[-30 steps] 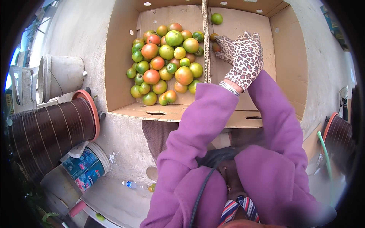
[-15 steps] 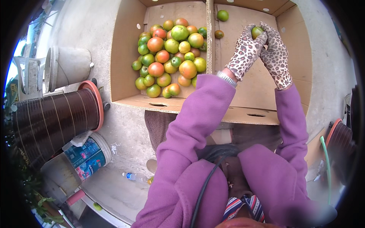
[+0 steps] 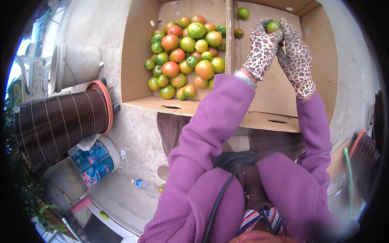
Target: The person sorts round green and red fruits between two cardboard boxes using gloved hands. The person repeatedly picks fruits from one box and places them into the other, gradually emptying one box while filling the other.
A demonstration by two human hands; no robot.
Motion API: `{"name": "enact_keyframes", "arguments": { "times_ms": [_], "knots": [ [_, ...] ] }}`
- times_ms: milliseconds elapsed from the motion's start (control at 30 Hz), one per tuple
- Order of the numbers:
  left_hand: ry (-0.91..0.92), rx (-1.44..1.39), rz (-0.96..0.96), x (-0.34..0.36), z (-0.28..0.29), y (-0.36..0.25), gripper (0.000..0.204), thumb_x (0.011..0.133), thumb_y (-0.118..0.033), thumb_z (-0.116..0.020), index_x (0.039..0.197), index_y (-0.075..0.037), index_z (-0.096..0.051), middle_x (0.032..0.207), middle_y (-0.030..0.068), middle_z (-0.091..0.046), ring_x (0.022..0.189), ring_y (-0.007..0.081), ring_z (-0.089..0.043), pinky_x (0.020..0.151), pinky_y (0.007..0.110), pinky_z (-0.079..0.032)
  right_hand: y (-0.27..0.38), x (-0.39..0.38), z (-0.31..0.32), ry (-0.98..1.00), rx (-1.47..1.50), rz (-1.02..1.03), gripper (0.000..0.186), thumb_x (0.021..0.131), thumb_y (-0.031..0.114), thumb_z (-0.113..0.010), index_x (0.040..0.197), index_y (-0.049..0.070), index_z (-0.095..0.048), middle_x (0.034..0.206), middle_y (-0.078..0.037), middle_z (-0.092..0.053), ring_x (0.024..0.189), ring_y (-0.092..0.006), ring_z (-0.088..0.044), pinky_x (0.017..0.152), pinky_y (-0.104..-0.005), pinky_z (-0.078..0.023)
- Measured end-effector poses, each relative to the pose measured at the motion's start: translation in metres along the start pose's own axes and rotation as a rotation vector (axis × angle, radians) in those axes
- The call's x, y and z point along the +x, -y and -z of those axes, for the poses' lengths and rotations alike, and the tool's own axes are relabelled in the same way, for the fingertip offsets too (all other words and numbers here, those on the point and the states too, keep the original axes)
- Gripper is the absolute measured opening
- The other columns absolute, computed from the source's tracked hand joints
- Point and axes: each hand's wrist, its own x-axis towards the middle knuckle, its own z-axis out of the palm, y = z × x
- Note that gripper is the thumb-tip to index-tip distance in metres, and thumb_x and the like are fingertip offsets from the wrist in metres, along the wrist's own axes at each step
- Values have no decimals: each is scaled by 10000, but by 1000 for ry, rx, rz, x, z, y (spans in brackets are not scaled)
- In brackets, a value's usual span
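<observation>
My left hand point(image 3: 262, 48) and my right hand point(image 3: 296, 58), in leopard-print gloves, meet over the right compartment of a cardboard box point(image 3: 329, 81), both closed around a green tomato point(image 3: 273, 26). Just left of my hands lies a small reddish-brown tomato point(image 3: 238, 33); another green tomato point(image 3: 242, 13) rests near the far edge of that compartment. Beyond the cardboard divider point(image 3: 228, 48), the left compartment holds several tomatoes point(image 3: 188, 44) in green, orange and red, piled together.
Left of the box are a pale bucket point(image 3: 73, 67), a large dark brown pot point(image 3: 60, 125) with an orange rim and a white bucket with a blue label point(image 3: 92, 164). A plastic bottle point(image 3: 142, 183) lies lower down. A green hose point(image 3: 348, 170) runs at the lower right.
My hands, earlier overlapping low by two small tomatoes at the divider, have moved apart to either side of a green tomato, now held between them. The view has shifted slightly.
</observation>
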Motion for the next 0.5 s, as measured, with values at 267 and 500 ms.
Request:
{"name": "enact_keyframes", "arguments": {
  "times_ms": [267,500],
  "knots": [
    [31,-193,-6,6,13,11,362,861,-33,-613,1200,15,-494,1058,125,-597,885,168,-604,770,292,-526,24,-16,16,-278,68,514,578,775,-9,-640,1322,138,-523,1332,-122,-541,1228,-311,-527,1006,-419,-436],
    [60,40,-160,-5,22,-27,422,871,-83,-653,1240,-2,-466,1111,123,-590,918,212,-633,733,286,-534,38,-36,13,-260,78,623,426,819,126,-610,1236,212,-601,1360,-64,-522,1294,-265,-474,1093,-466,-353]
  ]
}}
